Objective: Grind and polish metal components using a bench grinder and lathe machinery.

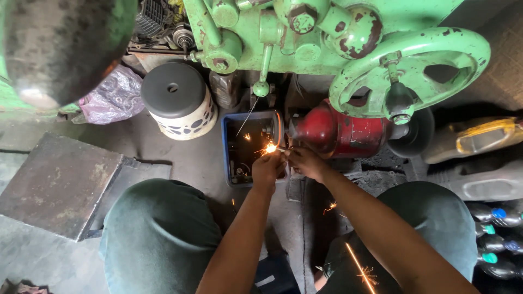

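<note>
A person crouches over a red bench grinder (340,133) at the centre of the frame, both bare hands brought close together at its spinning grinding wheel (278,129). The left hand (267,167) and the right hand (306,162) sit side by side just below the wheel, fingers pinched around a small workpiece (279,149) that is too small and too hidden by the glare to make out; it lies between the two sets of fingertips, pressed to the wheel's lower edge. Orange sparks (268,147) burst from that contact point and scatter down toward the lower right of the frame. Behind the wheel stands a blue plastic crate (229,158), open at the top and dark inside. To its left, in the upper middle of the frame, is a round stool with a black seat and a white, spotted side (180,100), and beside that a crumpled purple plastic bag (111,98). A green machine with a large handwheel (408,68) fills the top of the frame, overhanging the grinder. A flat metal plate (57,182) lies on the floor at the left, and the person's knees in dark green trousers (158,234) frame the forearms.
</note>
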